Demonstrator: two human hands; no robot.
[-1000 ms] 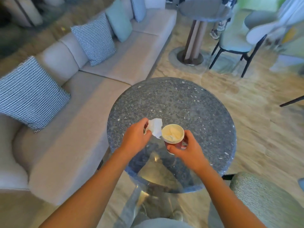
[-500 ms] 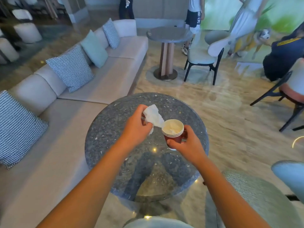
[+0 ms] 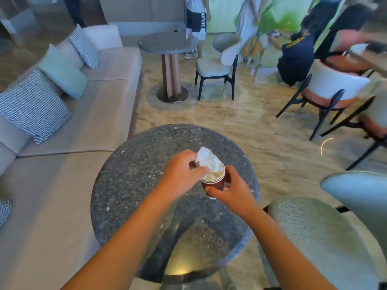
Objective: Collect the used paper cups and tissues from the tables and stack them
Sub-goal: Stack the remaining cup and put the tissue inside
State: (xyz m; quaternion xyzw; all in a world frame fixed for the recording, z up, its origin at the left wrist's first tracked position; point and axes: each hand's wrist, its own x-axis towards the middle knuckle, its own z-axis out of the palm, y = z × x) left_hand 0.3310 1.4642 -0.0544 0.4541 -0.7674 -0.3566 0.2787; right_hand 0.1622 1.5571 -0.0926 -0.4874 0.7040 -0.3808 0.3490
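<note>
My left fingers (image 3: 198, 169) pinch the tissue (image 3: 209, 161) and push it down into the mouth of the cups (image 3: 216, 183). Part of it bunches above the rim. I take this as packing everything into one bundle to carry. My right fingers (image 3: 212, 192) curl round the cups' wall, thumb on the far side, bracing the stack against that push. I cannot tell whether the cups' base touches the table (image 3: 129, 185). The table's edge lies closest on the cups' right, with a chair (image 3: 314, 237) just past it. Left of the cups the top runs wide before the sofa (image 3: 62, 185). Straight up from the cups looks free.
</note>
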